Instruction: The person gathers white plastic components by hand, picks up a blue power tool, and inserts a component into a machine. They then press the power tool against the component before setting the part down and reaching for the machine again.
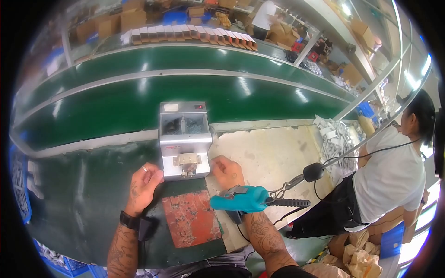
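- Nearest: worn red mat (192, 220) flat on the dark green bench (88, 194), its right part lying by the edge of a pale sheet (264, 157).
- Teal power driver (241, 199) hangs from a hook, across the view of the right wrist; no fingers around it. Advice: mind its cord and swing when shifting that arm.
- Left hand (144, 185): fingers curled, thumb alongside, by the machine's lower left corner. Cannot tell whether anything small is pinched there, or whether it touches the casing.
- Right hand (228, 172): half curled by the lower right side. Grip and contact hidden; cannot tell.
- Between the hands: silver-grey machine (172, 142), upright on the bench just beyond the mat. Looks like a small-fastener feeder.
- Its front block (187, 160) sits low, between both hands. Best practice, in my judgement: steady the casing evenly from both sides, fingertips clear of that mechanism, base square to the bench.
- Behind the block, an open-topped tray (195, 126) with small dark pieces, too fine to tell apart. Keep it level, or they may spill.
- Farther right: heap of white parts (336, 139); co-worker (391, 171) in a white shirt beside it.
- Beyond: green conveyor (259, 95), then a row of open boxes (185, 36).
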{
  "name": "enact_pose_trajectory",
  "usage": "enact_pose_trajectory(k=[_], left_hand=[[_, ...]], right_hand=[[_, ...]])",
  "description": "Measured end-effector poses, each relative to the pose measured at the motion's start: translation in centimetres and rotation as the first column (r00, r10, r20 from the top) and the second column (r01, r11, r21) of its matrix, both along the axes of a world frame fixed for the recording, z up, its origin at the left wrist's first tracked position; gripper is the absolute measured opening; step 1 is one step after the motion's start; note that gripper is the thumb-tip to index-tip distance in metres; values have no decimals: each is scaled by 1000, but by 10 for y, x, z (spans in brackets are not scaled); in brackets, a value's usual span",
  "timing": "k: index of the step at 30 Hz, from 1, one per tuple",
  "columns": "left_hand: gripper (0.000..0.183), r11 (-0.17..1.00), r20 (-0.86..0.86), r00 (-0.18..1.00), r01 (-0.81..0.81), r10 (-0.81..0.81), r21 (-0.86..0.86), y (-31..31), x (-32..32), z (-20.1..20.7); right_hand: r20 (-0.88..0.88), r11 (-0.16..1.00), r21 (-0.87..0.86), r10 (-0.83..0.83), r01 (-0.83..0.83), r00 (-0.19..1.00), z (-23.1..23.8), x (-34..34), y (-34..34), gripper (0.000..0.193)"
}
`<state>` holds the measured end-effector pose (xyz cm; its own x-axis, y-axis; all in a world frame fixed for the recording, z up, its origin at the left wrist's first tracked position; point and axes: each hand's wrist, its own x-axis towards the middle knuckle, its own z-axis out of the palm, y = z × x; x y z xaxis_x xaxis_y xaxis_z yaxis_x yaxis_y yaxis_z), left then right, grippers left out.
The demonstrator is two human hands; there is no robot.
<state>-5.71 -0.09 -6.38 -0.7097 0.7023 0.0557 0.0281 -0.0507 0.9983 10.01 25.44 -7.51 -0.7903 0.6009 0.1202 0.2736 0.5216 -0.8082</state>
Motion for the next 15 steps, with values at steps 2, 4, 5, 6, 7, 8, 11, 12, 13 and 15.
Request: enact_pose_trajectory(k=[2, 4, 5, 6, 7, 8, 11, 12, 13, 15], left_hand=[[18, 1000, -20, 1000, 0, 0, 7, 0, 0, 0], [16, 1000, -3, 1000, -9, 9, 24, 1, 1, 0], [14, 999, 14, 1000, -18, 18, 39, 2, 1, 0], [14, 999, 15, 1000, -18, 18, 39, 2, 1, 0], [14, 999, 10, 1000, -20, 20, 43, 1, 2, 1], [14, 999, 7, 1000, -19, 19, 48, 2, 2, 1], [17, 1000, -16, 1000, 3, -2, 19, 2, 1, -1], [17, 1000, -16, 1000, 4, -3, 21, 1, 0, -3], [17, 1000, -9, 1000, -2, 2, 21, 1, 1, -5], [16, 1000, 1, 1000, -13, 13, 20, -1, 0, -8]], right_hand=[[-15, 1000, 3, -9, 9, 1000, 2, 0, -2, 21], [-13, 1000, 0, -3, 3, 1000, 1, 0, 0, 21], [-11, 1000, -4, 2, -2, 1000, 1, 0, 0, 21], [-10, 1000, -5, 2, -2, 1000, 0, 0, 1, 21], [-11, 1000, -3, 5, -5, 1000, 0, 0, 1, 21], [-12, 1000, 0, 5, -5, 1000, 0, 0, 1, 21], [-3, 1000, -7, 9, -9, 1000, -1, 1, 4, 21], [-3, 1000, -5, 8, -8, 1000, -1, 1, 4, 21], [5, 1000, -4, 2, -2, 1000, -2, 1, 2, 22], [17, 1000, -3, 3, -3, 1000, -3, 0, 1, 22]])
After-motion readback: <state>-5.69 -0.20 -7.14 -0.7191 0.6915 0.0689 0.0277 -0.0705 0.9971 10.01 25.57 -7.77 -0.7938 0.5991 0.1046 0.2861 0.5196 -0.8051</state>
